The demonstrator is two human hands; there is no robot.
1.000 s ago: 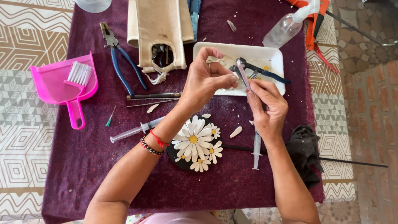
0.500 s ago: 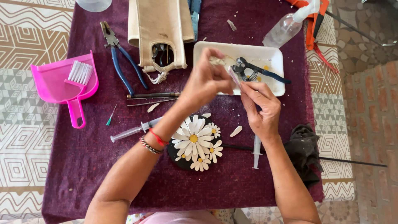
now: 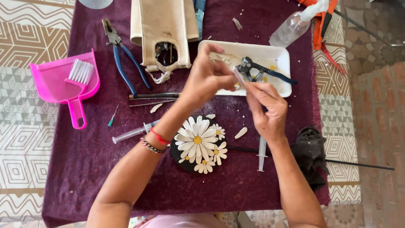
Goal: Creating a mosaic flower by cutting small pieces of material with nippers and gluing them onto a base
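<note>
Centrally, the left hand [image 3: 209, 78] and right hand [image 3: 265, 112] both pinched a small pale petal piece [image 3: 238, 77] above the white tray [image 3: 282, 69]. Shaping appeared underway. Fitting it onto the daisy plaque [image 3: 198, 143] at lower centre would demand careful alignment.

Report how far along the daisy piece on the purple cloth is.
Done: the dark round base carries one large daisy and several small ones. In hand: the left hand and right hand pinch a small pale piece above the white tray. Left: loose petals lie unplaced on the cloth.

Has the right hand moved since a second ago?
Yes. The right hand has risen toward the white tray, meeting the left hand at its near edge.
</note>
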